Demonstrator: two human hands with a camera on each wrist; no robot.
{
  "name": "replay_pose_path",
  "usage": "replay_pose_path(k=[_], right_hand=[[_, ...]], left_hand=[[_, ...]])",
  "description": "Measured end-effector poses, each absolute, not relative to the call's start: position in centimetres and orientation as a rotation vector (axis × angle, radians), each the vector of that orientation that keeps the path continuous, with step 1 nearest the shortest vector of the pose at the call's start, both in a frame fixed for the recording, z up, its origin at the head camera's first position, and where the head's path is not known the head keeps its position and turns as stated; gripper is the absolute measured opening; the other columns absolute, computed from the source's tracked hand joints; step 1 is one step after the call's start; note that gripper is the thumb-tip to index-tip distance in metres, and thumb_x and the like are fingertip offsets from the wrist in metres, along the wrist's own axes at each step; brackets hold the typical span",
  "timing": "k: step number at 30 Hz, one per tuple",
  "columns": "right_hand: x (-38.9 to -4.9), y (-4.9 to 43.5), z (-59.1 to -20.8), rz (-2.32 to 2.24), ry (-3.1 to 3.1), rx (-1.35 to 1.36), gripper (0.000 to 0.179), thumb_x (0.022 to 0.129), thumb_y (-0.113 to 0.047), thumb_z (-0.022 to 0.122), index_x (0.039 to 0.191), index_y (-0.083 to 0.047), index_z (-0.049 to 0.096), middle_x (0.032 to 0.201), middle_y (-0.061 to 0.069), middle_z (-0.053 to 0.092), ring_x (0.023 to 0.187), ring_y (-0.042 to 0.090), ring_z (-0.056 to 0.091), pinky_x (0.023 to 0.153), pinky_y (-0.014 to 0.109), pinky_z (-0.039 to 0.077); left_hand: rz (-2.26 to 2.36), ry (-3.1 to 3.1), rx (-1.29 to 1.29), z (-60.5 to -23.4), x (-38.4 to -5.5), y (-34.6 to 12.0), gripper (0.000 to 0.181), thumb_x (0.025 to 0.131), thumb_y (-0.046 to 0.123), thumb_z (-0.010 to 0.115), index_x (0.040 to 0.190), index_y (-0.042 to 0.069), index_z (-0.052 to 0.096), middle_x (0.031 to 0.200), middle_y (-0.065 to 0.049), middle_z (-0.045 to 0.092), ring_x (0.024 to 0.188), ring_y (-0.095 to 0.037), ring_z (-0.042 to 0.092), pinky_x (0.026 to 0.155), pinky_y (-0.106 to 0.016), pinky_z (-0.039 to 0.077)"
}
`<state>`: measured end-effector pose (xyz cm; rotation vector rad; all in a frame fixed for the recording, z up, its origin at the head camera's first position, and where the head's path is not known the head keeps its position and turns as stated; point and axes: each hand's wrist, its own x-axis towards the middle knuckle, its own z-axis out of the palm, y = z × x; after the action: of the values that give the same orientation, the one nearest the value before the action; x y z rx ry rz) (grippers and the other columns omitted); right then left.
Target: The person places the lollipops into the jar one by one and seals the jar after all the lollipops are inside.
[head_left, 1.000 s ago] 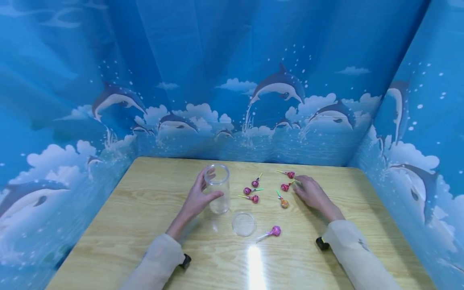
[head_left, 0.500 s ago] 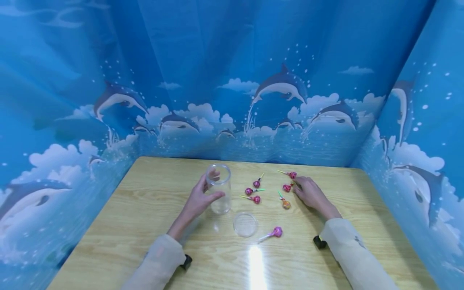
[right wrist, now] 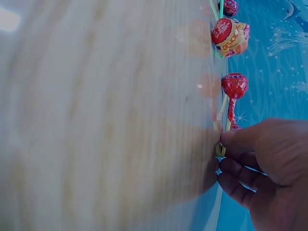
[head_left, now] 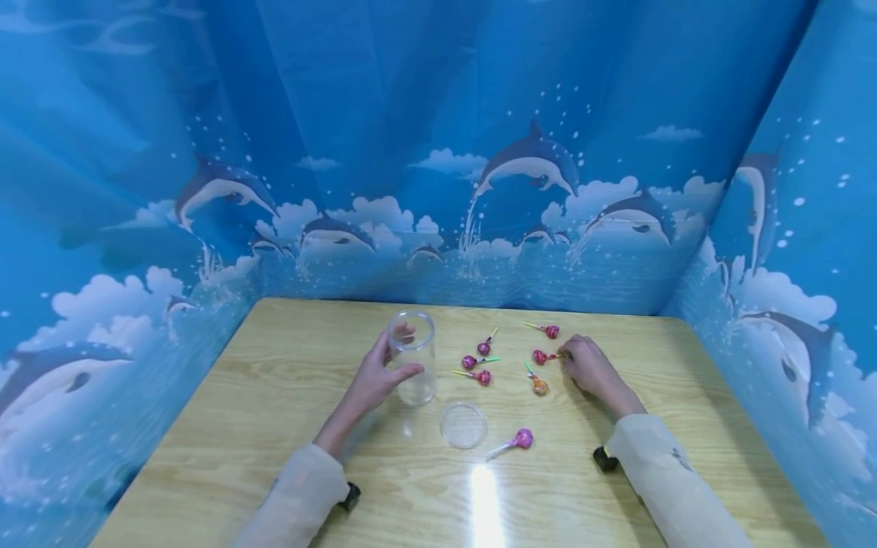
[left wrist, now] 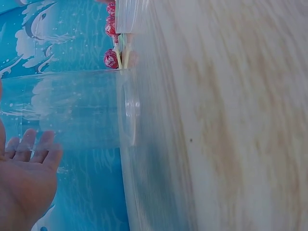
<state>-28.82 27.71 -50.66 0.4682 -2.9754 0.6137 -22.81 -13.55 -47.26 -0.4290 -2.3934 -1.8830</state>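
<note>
A tall clear jar [head_left: 419, 392] stands upright and uncapped on the table. My left hand [head_left: 375, 374] holds it from the left, thumb at the front and fingers behind; they show through the wall in the left wrist view. At the right, my right hand [head_left: 593, 370] pinches the stick of a red-wrapped lollipop [head_left: 540, 357], whose head [right wrist: 235, 85] points left, away from the fingertips. Just in front lies an orange-yellow lollipop [head_left: 540, 387]. Behind it is another red lollipop [head_left: 551, 332] with a yellow stick.
A round clear lid [head_left: 463, 425] lies flat in front of the jar. Nearer the front is a pink lollipop [head_left: 524, 438] with a white stick. Three dark red lollipops [head_left: 483, 377] lie right of the jar. A dolphin-print curtain [head_left: 438, 152] walls the wooden table [head_left: 274, 365].
My right hand has closed finger and thumb on the red lollipop's stick, which has swung to point straight right. The left hand and jar hold their place.
</note>
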Motion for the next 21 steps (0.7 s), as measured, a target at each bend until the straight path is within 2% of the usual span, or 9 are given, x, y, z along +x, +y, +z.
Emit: replay_pose_path(k=[5, 18, 21], right_hand=[[-28.8, 27.8, -50.7, 0.627, -2.999, 0.39, 0.015, 0.094, 0.006, 0.064, 0.105, 0.01, 0.074, 0.098, 0.02, 0.068, 0.099, 0.04, 0.064, 0.094, 0.057, 0.056], [-27.6, 28.5, -50.8, 0.812, -2.915, 0.311, 0.013, 0.097, 0.001, 0.064, 0.104, 0.007, 0.072, 0.1, 0.022, 0.071, 0.095, 0.039, 0.068, 0.086, 0.055, 0.059], [-27.1, 29.0, -51.0, 0.982, -2.854, 0.223, 0.014, 0.098, -0.003, 0.065, 0.106, 0.006, 0.073, 0.099, 0.019, 0.074, 0.09, 0.032, 0.068, 0.08, 0.045, 0.06]], left_hand=[[-1.884, -2.405, -0.432, -47.2, -22.8, -13.6, 0.078, 0.088, 0.01, 0.082, 0.154, 0.01, 0.041, 0.151, -0.015, 0.053, 0.141, -0.035, 0.048, 0.123, -0.052, 0.032], [-1.877, -2.4, -0.456, -47.3, -22.8, -13.7, 0.077, 0.089, 0.009, 0.081, 0.154, 0.01, 0.04, 0.151, -0.015, 0.053, 0.141, -0.035, 0.047, 0.124, -0.052, 0.03], [-1.878, -2.403, -0.453, -47.3, -22.8, -13.7, 0.077, 0.089, 0.01, 0.081, 0.154, 0.012, 0.04, 0.15, -0.014, 0.053, 0.142, -0.034, 0.046, 0.124, -0.051, 0.03]])
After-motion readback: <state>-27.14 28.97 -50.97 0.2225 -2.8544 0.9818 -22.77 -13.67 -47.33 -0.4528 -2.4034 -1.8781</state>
